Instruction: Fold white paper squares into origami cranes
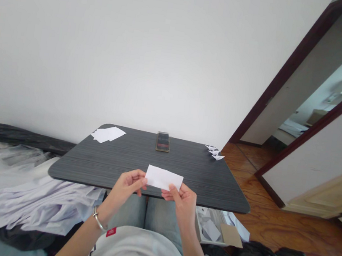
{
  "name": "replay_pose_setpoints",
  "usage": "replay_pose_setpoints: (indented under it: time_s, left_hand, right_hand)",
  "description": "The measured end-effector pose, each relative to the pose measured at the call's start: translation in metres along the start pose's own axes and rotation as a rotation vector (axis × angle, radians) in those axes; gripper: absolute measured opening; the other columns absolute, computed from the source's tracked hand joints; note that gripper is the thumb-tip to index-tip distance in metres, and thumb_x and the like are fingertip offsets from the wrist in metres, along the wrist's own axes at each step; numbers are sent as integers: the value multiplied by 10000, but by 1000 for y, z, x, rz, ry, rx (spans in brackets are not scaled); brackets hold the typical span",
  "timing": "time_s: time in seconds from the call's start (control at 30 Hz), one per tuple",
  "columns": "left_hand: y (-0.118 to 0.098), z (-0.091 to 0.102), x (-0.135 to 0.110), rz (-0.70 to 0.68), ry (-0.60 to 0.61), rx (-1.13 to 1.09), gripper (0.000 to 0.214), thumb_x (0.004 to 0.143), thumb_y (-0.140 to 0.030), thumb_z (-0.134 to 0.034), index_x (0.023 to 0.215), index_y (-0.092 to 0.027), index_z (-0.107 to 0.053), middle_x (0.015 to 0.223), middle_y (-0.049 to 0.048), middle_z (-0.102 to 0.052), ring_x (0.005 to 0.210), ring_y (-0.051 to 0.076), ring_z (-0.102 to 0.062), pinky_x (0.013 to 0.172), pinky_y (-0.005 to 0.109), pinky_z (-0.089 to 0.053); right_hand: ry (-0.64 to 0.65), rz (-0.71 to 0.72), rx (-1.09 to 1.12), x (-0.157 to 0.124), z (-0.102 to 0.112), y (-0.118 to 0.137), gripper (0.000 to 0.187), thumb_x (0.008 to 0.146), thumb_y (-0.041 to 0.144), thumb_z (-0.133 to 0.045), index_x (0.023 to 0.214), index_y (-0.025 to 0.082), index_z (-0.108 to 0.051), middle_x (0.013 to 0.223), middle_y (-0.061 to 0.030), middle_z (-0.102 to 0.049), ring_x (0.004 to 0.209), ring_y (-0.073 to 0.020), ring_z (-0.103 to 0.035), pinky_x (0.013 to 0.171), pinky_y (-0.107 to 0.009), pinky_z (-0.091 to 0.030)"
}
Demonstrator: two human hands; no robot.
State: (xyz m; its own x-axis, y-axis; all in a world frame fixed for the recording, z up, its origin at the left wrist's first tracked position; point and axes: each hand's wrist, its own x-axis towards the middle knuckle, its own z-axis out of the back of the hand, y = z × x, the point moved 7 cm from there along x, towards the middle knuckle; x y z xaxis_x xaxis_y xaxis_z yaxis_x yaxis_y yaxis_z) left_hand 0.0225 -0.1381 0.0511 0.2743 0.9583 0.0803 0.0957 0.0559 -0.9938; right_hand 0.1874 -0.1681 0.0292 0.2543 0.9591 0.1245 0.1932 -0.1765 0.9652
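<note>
A person sits at a dark wood-grain table (56,171), with two bare hands raised just above its near edge. The left hand (125,187) and right hand (182,202) are each partly closed, thumb and fingers pinching one short end of a single white paper slip (164,178). The slip is held flat and slightly tilted in the gap between the fingers, and it is the only thing either hand has hold of. Ahead of the fingertips, at the table's far edge, lies one phone (163,141), its face blurred. Ahead and left of the fingers are a few overlapping white sheets (108,135), at least two. Ahead and right are about four small pointed paper folds (214,152), too small to count surely. Below the left fingers, beside the lap, sprawls a large heap of white sheets (42,207). Below the right fingers sits one open cardboard box (208,226) holding paper. One metal bangle (97,218) circles the left wrist.
</note>
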Motion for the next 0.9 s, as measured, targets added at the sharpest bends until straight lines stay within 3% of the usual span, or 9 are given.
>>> replay_pose_setpoints:
  time_s: [0.07,0.17,0.43,0.9]
  left_hand:
    - [6,-12,1,31,75,65,221,665,-325,-637,703,-107,-640,605,40,-599,531,113,-500,419,173,-370]
    - [14,-15,3,30,46,98,245,669,-338,-629,589,-106,-616,537,27,-575,476,98,-456,410,173,-328]
    - [9,-15,1,-55,-5,93,226,683,-325,-615,611,-110,-621,523,4,-551,469,91,-426,418,175,-309]
    - [16,-17,0,-24,42,108,226,697,-311,-605,583,-117,-587,502,-11,-529,437,82,-428,403,177,-345]
  right_hand:
    - [29,2,-20,-1,-3,2,269,702,361,-639,794,110,-672,573,-57,-695,484,-173,-641,452,-249,-524]
    - [48,-1,-24,-2,-3,4,264,694,367,-645,777,118,-677,575,-54,-694,491,-176,-640,467,-262,-528]
    - [170,-203,203,-5,-21,-21,217,614,314,-706,650,101,-674,569,-60,-680,429,-117,-590,420,-196,-496]
    - [126,-207,173,-5,-23,-25,158,608,253,-684,575,100,-668,474,-38,-656,360,-100,-560,376,-167,-465]
